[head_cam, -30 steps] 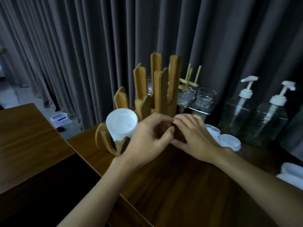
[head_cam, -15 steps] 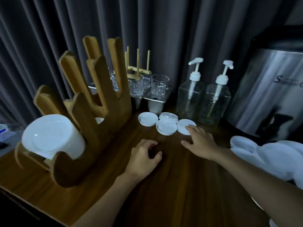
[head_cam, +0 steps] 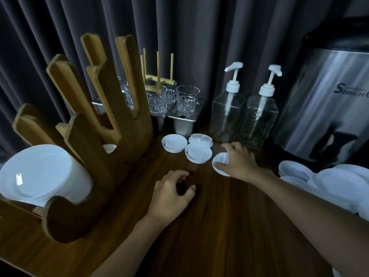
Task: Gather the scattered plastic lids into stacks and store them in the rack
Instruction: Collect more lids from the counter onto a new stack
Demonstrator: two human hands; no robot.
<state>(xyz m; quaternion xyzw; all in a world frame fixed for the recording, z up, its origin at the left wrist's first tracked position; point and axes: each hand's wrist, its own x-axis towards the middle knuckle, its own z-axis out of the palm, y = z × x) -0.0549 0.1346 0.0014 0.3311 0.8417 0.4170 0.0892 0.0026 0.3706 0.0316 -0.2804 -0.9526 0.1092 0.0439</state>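
A wooden rack (head_cam: pixel 95 148) with tall slots stands at the left and holds a stack of large white lids (head_cam: pixel 40 174) in its front slot. A small white lid (head_cam: pixel 109 147) shows through a rear slot. Three small white lids (head_cam: pixel 172 143) (head_cam: pixel 200 139) (head_cam: pixel 198 154) lie close together on the table. My right hand (head_cam: pixel 239 162) covers a fourth small lid (head_cam: pixel 219 164), fingers over its top and thumb at its near edge. My left hand (head_cam: pixel 171 194) rests on the wood, loosely curled and holding nothing.
Large white lids (head_cam: pixel 339 182) are piled at the right edge. Behind stand two clear pump bottles (head_cam: pixel 227 110) (head_cam: pixel 261 114), a steel drink dispenser (head_cam: pixel 327 100), and glasses (head_cam: pixel 186 99) on a metal tray. Dark curtains close the back.
My view swung right from the rack to the small lids. Both hands left the rack; the right one reached onto a small lid and drew it slightly nearer, the left settled on the table.
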